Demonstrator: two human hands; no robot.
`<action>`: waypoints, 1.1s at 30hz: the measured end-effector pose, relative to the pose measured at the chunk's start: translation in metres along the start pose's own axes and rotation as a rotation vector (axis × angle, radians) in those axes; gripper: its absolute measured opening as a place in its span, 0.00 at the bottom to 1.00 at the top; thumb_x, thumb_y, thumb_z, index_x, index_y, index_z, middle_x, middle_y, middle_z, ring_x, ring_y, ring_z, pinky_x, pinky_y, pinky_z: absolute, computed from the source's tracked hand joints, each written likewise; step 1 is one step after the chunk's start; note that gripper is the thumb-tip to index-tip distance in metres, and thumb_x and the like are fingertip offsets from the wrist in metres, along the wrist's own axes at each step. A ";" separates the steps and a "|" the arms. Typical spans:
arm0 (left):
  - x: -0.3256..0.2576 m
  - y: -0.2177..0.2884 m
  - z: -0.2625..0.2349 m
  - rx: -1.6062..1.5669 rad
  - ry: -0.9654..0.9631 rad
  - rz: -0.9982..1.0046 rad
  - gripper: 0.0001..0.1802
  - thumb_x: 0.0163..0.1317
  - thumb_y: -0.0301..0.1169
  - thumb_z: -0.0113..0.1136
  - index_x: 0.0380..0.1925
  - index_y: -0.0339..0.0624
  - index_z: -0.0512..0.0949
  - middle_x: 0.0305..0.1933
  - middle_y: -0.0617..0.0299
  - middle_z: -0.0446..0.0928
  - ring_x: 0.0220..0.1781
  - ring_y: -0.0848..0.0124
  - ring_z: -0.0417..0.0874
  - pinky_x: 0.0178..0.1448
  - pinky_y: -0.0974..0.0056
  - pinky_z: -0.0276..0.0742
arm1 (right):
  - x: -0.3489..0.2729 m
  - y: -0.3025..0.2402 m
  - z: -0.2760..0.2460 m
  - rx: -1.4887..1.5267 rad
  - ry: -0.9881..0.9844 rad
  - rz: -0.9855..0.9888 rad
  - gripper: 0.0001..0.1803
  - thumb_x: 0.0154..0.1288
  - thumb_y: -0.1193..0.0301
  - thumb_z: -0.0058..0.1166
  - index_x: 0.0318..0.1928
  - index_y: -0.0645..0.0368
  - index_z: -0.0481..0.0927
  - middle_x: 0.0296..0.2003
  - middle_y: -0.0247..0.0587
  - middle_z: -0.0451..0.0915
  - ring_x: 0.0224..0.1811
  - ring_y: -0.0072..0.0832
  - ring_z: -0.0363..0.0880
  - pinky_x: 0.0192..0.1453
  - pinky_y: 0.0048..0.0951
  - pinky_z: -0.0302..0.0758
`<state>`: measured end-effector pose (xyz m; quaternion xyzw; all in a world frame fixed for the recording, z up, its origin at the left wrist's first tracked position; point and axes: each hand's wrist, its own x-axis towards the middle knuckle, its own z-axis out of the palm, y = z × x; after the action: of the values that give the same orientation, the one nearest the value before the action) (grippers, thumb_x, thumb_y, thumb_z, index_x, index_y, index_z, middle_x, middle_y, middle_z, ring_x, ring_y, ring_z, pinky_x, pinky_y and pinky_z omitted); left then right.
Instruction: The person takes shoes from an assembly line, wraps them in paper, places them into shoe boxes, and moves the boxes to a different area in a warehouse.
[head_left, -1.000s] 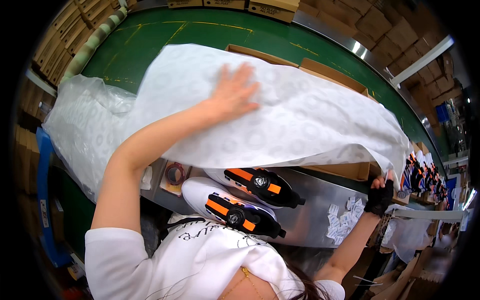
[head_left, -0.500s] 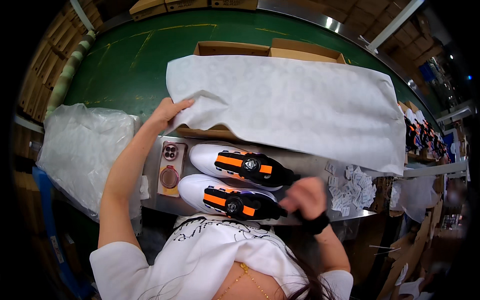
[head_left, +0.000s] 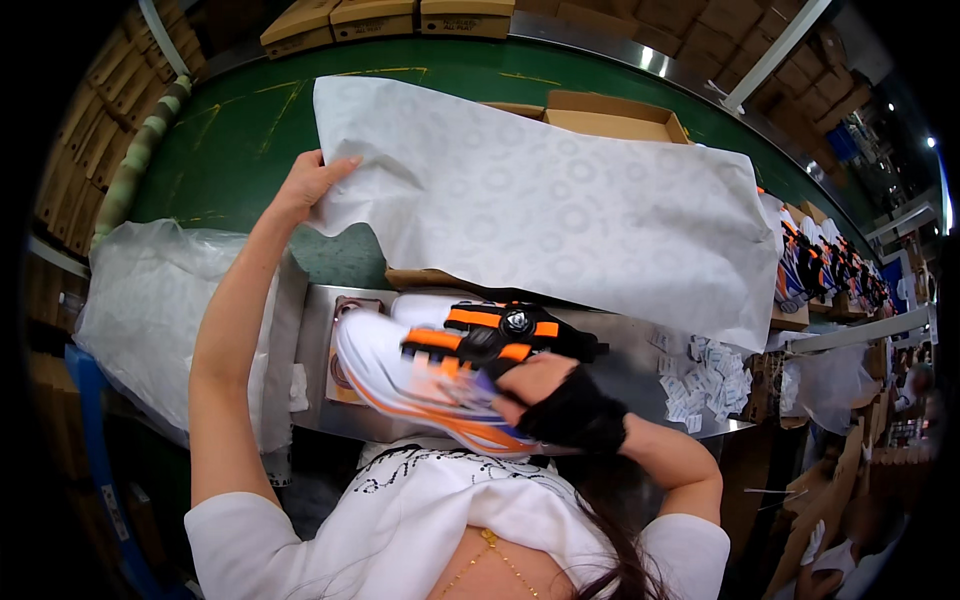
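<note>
left hand [head_left: 305,185]: far left, fingers [head_left: 335,168] pinching the near-left corner of the tissue paper sheet [head_left: 540,215], holding it up and open
right hand [head_left: 560,400]: near centre, in a black fingerless glove, fingers curled around the near shoe [head_left: 420,385] at its mid-body; closed on it
near shoe: white with orange and black trim, lifted and tilted off the desk [head_left: 640,385], blurred; long axis runs left-right, toe end pointing left
second shoe [head_left: 500,335]: just behind the held one, black-orange straps with a round dial on top, lying on the desk, same left-right axis
key relation: held shoe sits near and below the raised paper; paper's lower edge hangs just far of both shoes, partly covering the open cardboard box [head_left: 610,115]
nearer hand: right hand is on the shoe; left hand is well apart from it, up at the paper's corner
paper: spread wide, draped left to right across the box, right end drooping toward the desk edge
other: crumpled clear plastic bag [head_left: 150,310] at left; small white tags [head_left: 705,375] scattered on the desk at right; more shoes [head_left: 825,260] far right
change vs earlier: half a second ago both shoes lay flat side by side and the right hand was only reaching the near one; now that shoe is raised and tipped. Left hand has moved up and far along the paper's edge; paper reads flatter and more open.
</note>
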<state>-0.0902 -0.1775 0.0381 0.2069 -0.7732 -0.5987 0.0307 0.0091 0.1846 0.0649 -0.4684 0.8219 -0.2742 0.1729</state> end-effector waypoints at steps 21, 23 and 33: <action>0.017 0.027 0.101 -0.438 -0.385 -0.030 0.27 0.59 0.47 0.49 0.45 0.31 0.65 0.46 0.48 0.67 0.44 0.65 0.76 0.44 0.67 0.75 | 0.168 0.103 0.000 -0.043 0.179 -0.001 0.14 0.50 0.65 0.49 0.36 0.60 0.72 0.31 0.52 0.75 0.44 0.44 0.71 0.50 0.37 0.66; 0.045 -0.027 0.107 0.313 -0.357 0.286 0.22 0.58 0.43 0.51 0.42 0.33 0.69 0.47 0.52 0.69 0.44 0.63 0.76 0.43 0.65 0.73 | 0.135 0.105 -0.007 -0.291 0.214 0.122 0.13 0.47 0.66 0.53 0.32 0.61 0.72 0.35 0.52 0.72 0.44 0.46 0.68 0.47 0.41 0.63; 0.018 -0.025 0.162 1.487 -0.588 0.505 0.27 0.50 0.52 0.53 0.43 0.44 0.73 0.45 0.53 0.72 0.51 0.58 0.69 0.57 0.41 0.51 | 0.017 0.107 -0.047 -0.306 0.818 0.055 0.13 0.48 0.76 0.55 0.37 0.63 0.75 0.36 0.47 0.76 0.39 0.41 0.74 0.43 0.34 0.71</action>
<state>-0.1475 -0.0409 -0.0341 -0.1708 -0.9661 0.0626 -0.1834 -0.0968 0.2271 0.0363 -0.3194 0.8660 -0.3075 -0.2312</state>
